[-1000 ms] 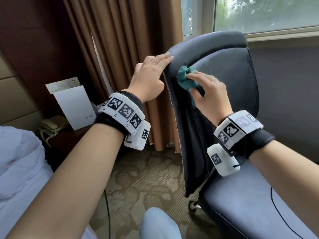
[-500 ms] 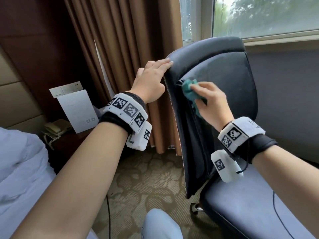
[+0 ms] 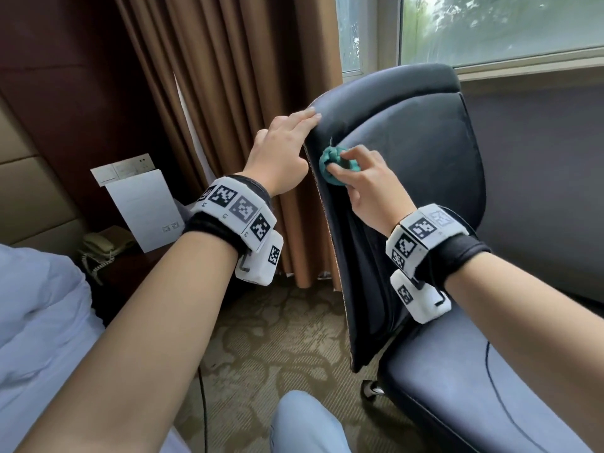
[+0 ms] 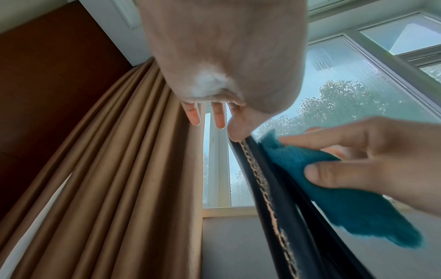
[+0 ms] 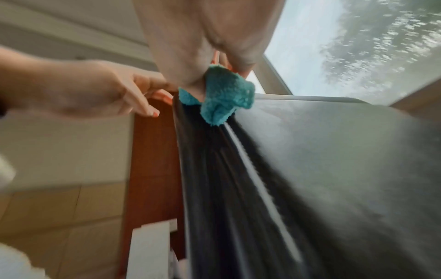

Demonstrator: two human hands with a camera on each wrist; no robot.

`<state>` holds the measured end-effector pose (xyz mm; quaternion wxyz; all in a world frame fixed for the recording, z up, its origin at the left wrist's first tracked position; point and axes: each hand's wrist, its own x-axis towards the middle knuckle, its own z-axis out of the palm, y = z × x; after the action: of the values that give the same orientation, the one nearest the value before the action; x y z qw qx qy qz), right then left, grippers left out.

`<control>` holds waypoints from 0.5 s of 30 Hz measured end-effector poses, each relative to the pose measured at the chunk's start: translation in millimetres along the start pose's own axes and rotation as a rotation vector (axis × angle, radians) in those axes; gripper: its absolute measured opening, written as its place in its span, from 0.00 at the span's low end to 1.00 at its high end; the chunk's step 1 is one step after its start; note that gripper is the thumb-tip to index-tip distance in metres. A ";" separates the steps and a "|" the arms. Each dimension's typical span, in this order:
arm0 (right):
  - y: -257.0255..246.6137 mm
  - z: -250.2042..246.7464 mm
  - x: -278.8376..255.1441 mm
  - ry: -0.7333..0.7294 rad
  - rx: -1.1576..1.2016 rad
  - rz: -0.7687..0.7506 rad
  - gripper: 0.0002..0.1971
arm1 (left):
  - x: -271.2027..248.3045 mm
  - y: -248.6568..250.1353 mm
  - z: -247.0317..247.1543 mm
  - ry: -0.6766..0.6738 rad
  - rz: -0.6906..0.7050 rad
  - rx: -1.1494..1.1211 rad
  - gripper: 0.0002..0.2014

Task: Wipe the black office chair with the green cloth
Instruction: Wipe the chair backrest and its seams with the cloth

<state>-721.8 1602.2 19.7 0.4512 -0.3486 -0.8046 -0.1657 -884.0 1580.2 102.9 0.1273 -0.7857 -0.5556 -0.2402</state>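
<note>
- White bedding (image 3: 39,322) far left, beige corded phone (image 3: 104,245) and white paper card (image 3: 143,210) on the dark bedside table; none of it near the work.
- Brown pleated curtain (image 3: 228,93) hangs just behind the chair's left edge, under the left hand.
- Left hand (image 3: 281,155): fingers straight and held together, tips resting on the top-left corner of the backrest. Left wrist view shows the fingers (image 4: 193,115) extended, thumb against the edge seam. It braces the backrest without gripping it.
- Black padded leather office chair (image 3: 425,152): backrest turned edge-on to the person, seat (image 3: 457,387) lower right, window behind it.
- Green terry cloth (image 3: 333,165): bunched into a wad, pressed on the backrest's left edge just below the left hand.
- Right hand (image 3: 366,184): fingers curled round the cloth, index finger and thumb pinching it against the edge. Right wrist view is motion-blurred; cloth (image 5: 222,94) sits at the seam.
- Judged step: wiping the side edge of the backrest; front panel and seat likely still to do.
- Risks:
  - Flat-finger brace has little hold; a hard wipe stroke could swivel or roll the chair on its casters.
  - A small wad means small contact, so it's easy to skip strips of the surface.
  - Cloth could snag on the edge stitching (image 4: 257,179) and pull out of the pinch.
  - A stroke past the edge would brush the curtain.
</note>
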 end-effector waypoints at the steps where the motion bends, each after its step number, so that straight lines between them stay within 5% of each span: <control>1: 1.2 1.0 -7.6 -0.046 -0.026 -0.033 0.22 | -0.9 1.1 -0.3 -0.005 -0.006 0.014 0.39; 7: 4.3 3.7 -59.0 -0.144 0.028 -0.027 0.22 | -10.4 7.7 -0.2 -0.007 -0.064 -0.028 0.40; 15: -4.7 -9.5 -66.5 0.056 0.252 0.275 0.20 | -55.7 -0.4 34.0 0.017 -0.045 -0.072 0.40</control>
<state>-696.1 1566.0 -31.0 0.5320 -0.3912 -0.7509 -0.0103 -891.2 1551.0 45.0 0.0981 -0.7750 -0.5632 -0.2693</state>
